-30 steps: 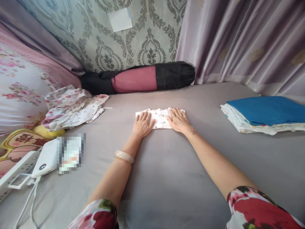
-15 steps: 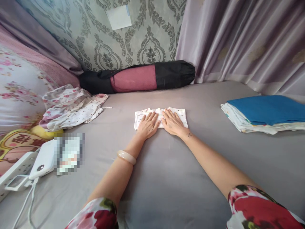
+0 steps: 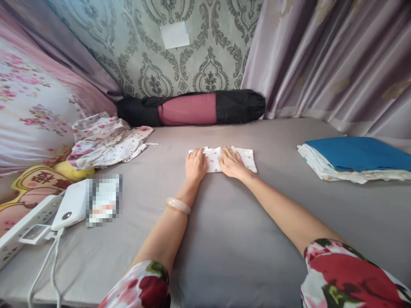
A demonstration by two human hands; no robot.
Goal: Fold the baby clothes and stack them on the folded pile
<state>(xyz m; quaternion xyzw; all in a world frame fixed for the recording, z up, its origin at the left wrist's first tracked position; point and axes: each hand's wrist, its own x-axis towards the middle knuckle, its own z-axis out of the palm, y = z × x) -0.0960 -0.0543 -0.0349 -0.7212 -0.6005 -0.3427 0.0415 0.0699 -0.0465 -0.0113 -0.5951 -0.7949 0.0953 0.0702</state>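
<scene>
A small folded white garment (image 3: pixel 212 161) with a tiny print lies on the grey bed sheet in front of me. My left hand (image 3: pixel 196 164) rests on its left end, palm down and fingers pointing away, covering most of that end. Right of the garment's middle, my right hand (image 3: pixel 233 163) lies flat with its fingers stretched out and slightly apart. The cloth beneath both palms is hidden. A pale bangle (image 3: pixel 178 205) circles my left wrist.
Folded cloths with a blue one (image 3: pixel 359 154) on top lie at the right. Printed clothes (image 3: pixel 109 141) are heaped at the left, near a white power bank (image 3: pixel 70 204) and a power strip (image 3: pixel 30 226). A black and pink rolled bag (image 3: pixel 189 109) lies along the wall.
My left hand has slid outward to the garment's left end, uncovering the printed middle. The right hand stays on the right part. The camera view has shifted slightly.
</scene>
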